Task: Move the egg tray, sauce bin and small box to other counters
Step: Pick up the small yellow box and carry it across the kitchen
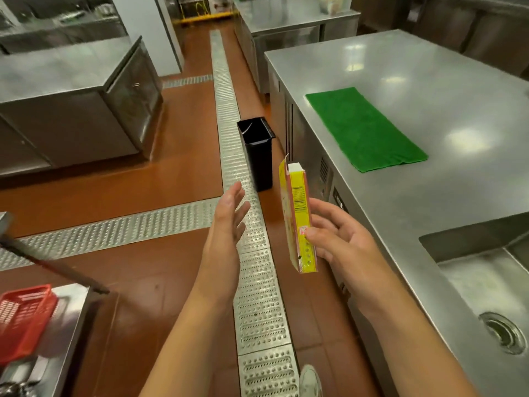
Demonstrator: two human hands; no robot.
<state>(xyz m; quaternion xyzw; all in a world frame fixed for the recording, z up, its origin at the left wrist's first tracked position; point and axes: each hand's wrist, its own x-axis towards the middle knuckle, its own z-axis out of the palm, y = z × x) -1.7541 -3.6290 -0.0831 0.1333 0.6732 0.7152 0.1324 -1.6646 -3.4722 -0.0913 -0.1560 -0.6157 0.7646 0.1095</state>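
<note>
Hands apart: right hand (340, 236) pinching upright small box (299, 222), left hand (229, 216) flat-fingered, empty.

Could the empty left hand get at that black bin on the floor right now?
Probably yes: the left hand is open and holds nothing, and no obstacle lies between it and the black bin. The bin stands lower and farther ahead, so a forward bend seems needed.

Both forearms bare with no sleeves showing; a pale shoe (310, 381) at the bottom edge
</note>
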